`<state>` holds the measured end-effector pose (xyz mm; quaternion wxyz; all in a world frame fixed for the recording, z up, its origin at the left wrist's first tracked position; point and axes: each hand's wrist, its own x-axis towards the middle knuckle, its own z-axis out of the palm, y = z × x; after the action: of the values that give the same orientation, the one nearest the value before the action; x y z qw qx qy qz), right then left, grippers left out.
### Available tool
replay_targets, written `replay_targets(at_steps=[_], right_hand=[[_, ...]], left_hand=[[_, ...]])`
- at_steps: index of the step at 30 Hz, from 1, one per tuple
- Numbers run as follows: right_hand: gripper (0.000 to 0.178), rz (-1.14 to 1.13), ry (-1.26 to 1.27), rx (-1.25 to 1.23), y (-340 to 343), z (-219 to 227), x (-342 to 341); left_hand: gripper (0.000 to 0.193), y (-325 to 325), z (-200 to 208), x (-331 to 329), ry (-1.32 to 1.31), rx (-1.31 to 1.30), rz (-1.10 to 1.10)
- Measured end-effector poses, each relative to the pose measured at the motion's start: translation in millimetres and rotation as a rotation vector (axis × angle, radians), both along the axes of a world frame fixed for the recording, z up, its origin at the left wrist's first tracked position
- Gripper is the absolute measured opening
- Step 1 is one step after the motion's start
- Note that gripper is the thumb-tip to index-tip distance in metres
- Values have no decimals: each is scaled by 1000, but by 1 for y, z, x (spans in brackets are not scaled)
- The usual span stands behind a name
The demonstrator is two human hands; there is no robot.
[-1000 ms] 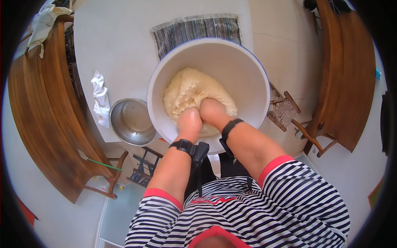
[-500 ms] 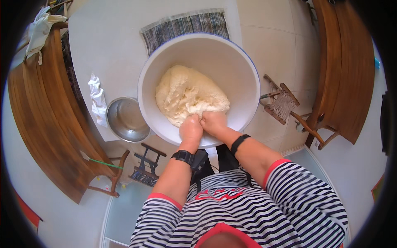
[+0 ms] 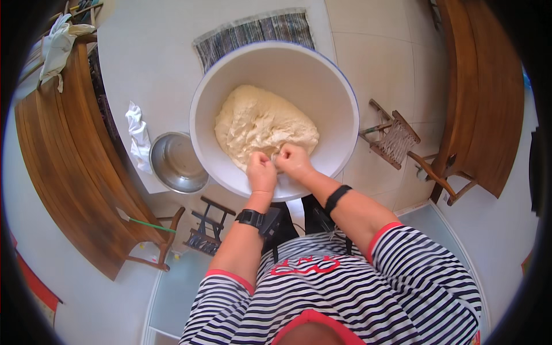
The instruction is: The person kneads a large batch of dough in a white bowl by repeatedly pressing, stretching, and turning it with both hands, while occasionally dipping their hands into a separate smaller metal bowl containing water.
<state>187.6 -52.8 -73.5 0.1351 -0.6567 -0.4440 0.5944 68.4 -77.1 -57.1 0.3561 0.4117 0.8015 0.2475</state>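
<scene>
A large pale mass of dough (image 3: 259, 123), lumpy and creased on its near side, lies in a deep white tub (image 3: 322, 75) with a blue rim. Both my hands are over the tub's near part, side by side at the dough's near edge. My left hand (image 3: 261, 171) is closed, its fingertips pinched at that edge. Close beside it on the right, my right hand (image 3: 294, 161) is also closed, with curled fingers at the dough. The bit of dough between the fingers is mostly hidden by the hands.
Left of the tub stands a steel basin (image 3: 179, 163), with a crumpled white cloth (image 3: 138, 138) beside it. A striped mat (image 3: 256, 37) lies beyond the tub. Small folding stools stand at right (image 3: 394, 137) and near left (image 3: 205, 227). Wooden benches flank both sides (image 3: 75, 167).
My hands have lifted slightly from pressing into the dough, and the fingers now show more as pinched. The dough's near edge looks more creased. The view has shifted a little.
</scene>
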Motion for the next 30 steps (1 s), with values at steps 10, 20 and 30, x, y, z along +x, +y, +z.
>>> replay_targets(at_steps=[10,20,30], right_hand=[[24,427,-460,-206,67,-12,2],[22,485,-490,442,23,-29,-5],[18,716,-375,5,46,10,-63]], left_hand=[[21,88,-28,-17,185,-518,-480],[11,32,-65,-42,439,272,-626],[23,115,-27,-52,186,-377,-339]])
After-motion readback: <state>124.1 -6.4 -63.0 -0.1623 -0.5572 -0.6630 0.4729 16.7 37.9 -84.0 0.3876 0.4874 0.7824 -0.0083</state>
